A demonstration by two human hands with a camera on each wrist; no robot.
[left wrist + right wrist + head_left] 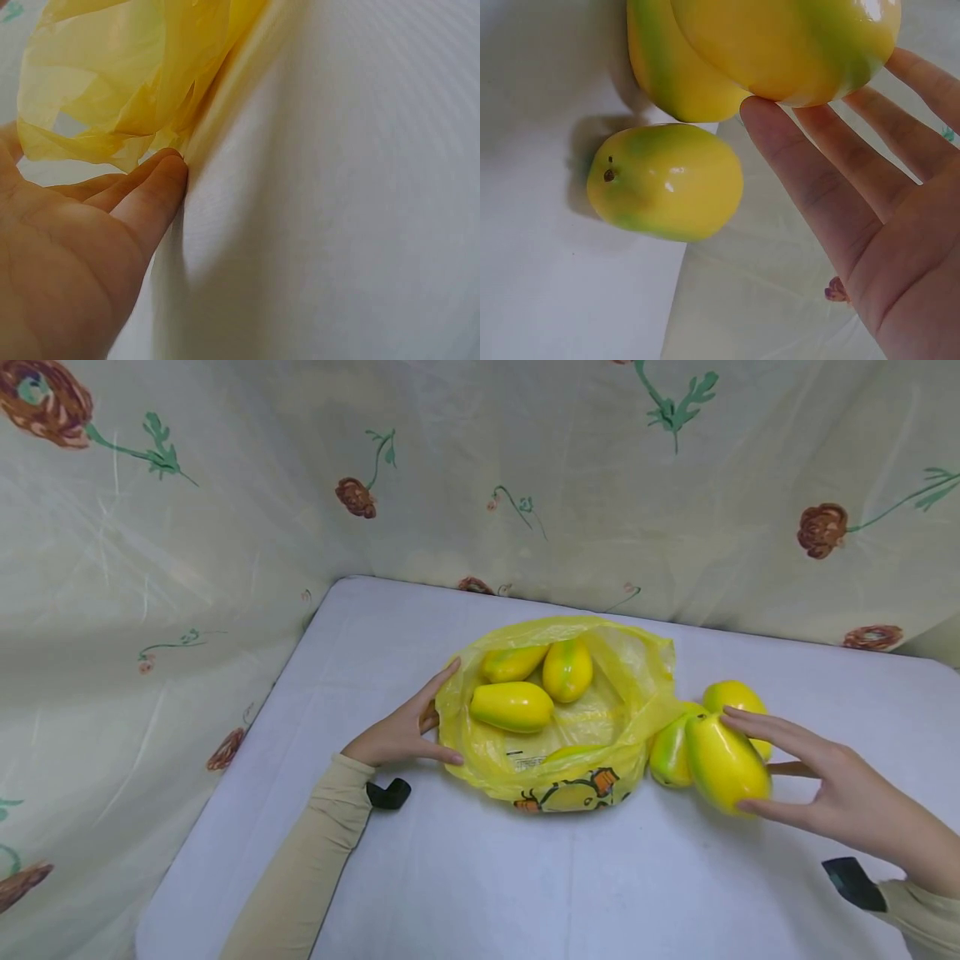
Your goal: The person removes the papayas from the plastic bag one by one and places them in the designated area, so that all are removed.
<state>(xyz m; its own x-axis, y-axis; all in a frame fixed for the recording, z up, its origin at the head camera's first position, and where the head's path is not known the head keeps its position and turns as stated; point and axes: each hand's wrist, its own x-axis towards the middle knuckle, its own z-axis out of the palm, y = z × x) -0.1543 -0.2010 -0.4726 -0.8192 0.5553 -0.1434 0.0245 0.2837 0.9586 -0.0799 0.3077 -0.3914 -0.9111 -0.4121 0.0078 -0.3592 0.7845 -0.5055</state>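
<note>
A yellow plastic bag stands with its mouth wide, and several yellow-green papayas show inside it. My left hand touches the bag's left side, thumb and fingers spread apart; in the left wrist view its fairly straight fingers meet the bag's edge. To the right of the bag, my right hand holds a papaya between thumb and fingertips. Behind that fruit are two more papayas, one against the bag and another farther back, partly hidden by the held one.
The table has a white cover. A floral curtain hangs along its back edge and left side. A dark strap piece sits at the left wrist, and another at the right wrist.
</note>
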